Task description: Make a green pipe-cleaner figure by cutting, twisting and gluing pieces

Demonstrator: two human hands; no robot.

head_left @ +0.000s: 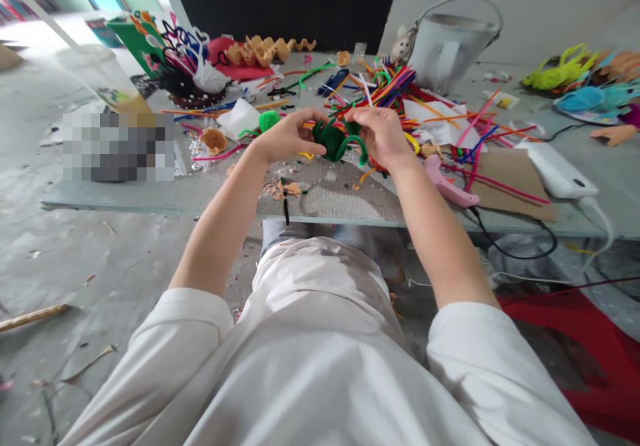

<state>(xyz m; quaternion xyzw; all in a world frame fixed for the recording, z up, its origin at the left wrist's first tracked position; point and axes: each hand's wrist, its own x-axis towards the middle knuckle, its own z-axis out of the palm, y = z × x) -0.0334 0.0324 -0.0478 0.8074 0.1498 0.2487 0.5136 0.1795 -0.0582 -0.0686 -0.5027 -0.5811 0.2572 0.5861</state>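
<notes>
Two hands and one green pipe-cleaner bundle (334,141) are in use: you are holding the bundle up just above the grey table (125,196), gripping it between your left hand (287,136) and right hand (381,136). Both hands are closing in from either side, fingers pressed together on the green loops, and you are shaping them with your fingertips. Nearest your left hand, a green tuft (269,121) is lying on the table, and an orange felt cone (214,141) is sitting farther left. Beyond your right hand, a heap of mixed pipe cleaners (385,93) is spreading across the table, with a metal pail (450,49) standing behind it. Below your hands, orange scraps (285,189) and a black pipe-cleaner stub (286,206) are lying near the table edge. To the right, a pink foam piece (450,183), a cardboard sheet (515,186) and a corded white charger (557,171) are resting together.
</notes>
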